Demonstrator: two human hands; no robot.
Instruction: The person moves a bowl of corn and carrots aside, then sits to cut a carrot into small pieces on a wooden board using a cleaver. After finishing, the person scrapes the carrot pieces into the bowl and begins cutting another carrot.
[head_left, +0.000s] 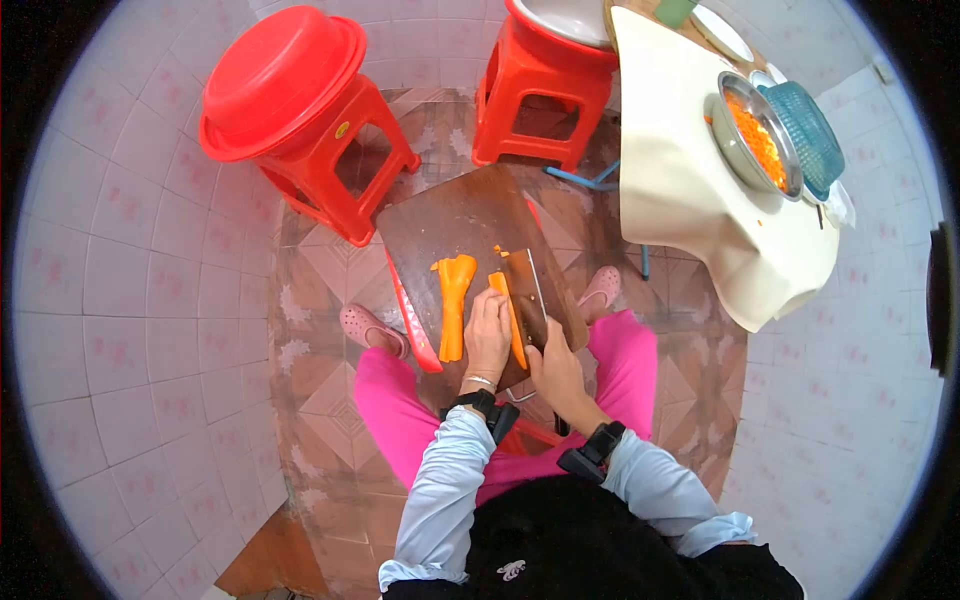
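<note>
A dark wooden cutting board (430, 225) lies in front of me between my knees. My left hand (488, 328) presses down on a long orange carrot strip (506, 300), its fingers bent together along the strip's left side. My right hand (556, 366) is wrapped round the handle of a cleaver (524, 290). The cleaver's wide blade stands just right of the strip, close to its far end. Small orange bits (499, 250) lie by the blade's tip. Left of my left hand rests a stack of long carrot slices (456, 300).
Ahead left, an upturned red basin (280, 80) sits on a red stool (345, 175). A second red stool (540, 100) bears a white basin (570, 18). At right, a cloth-covered table (675, 150) holds a metal bowl (740, 150) of diced carrot and a teal basket (805, 135).
</note>
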